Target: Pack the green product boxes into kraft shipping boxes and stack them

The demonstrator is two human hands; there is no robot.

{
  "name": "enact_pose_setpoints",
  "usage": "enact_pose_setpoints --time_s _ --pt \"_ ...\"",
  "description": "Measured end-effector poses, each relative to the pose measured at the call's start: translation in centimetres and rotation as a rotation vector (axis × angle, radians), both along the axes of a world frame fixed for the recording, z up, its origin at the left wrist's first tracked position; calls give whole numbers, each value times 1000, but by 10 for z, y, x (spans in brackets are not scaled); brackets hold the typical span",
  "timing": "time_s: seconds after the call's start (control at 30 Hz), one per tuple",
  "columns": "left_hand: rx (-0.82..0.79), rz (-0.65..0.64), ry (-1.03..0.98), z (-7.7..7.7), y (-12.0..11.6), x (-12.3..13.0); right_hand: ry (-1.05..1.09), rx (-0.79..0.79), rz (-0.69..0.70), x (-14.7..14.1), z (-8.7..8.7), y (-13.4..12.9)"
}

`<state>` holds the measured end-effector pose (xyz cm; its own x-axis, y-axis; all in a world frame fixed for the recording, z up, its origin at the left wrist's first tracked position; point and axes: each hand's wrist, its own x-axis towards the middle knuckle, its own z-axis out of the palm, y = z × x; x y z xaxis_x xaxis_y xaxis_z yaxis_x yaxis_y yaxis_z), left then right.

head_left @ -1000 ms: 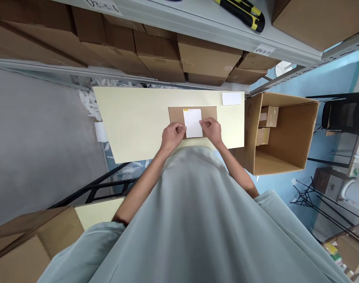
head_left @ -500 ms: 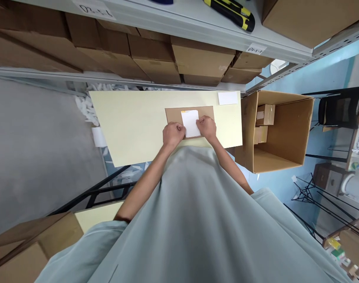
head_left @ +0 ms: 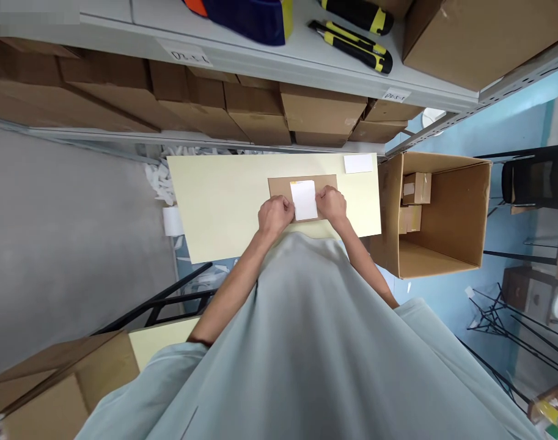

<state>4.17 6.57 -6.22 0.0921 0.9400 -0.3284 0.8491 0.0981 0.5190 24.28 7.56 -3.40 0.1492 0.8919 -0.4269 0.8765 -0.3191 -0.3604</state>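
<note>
A white paper label (head_left: 304, 200) with a small orange-yellow mark at its top corner lies over a flat brown cardboard package (head_left: 279, 186) on the pale yellow tabletop (head_left: 219, 208). My left hand (head_left: 275, 214) is closed, fingertips pinched at the label's lower left edge. On the opposite side, my right hand (head_left: 332, 203) is closed too, with its fingertips at the label's right edge. My fingers hide parts of both edges and the package's lower corners. Another white paper slip (head_left: 358, 163) lies at the tabletop's far right corner.
A large open carton (head_left: 448, 214) with small boxes inside stands right of the tabletop. Above the far edge, a metal shelf (head_left: 260, 58) holds several cardboard boxes (head_left: 324, 110) and yellow-black utility knives (head_left: 356, 52). Another carton (head_left: 68, 379) is at lower left.
The view has shifted, so more of the upper shelf shows. My right hand has slid slightly outward along the label's right side; the label and package stay in place on the tabletop.
</note>
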Motion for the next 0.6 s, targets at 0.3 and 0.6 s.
enact_pose_setpoints --time_s 0.3,0.6 --pt "260 -398 -126 -25 3 11 24 267 476 -19 -44 -25" --pt "242 -552 -43 -41 -3 -29 -63 256 486 14 -50 -42"
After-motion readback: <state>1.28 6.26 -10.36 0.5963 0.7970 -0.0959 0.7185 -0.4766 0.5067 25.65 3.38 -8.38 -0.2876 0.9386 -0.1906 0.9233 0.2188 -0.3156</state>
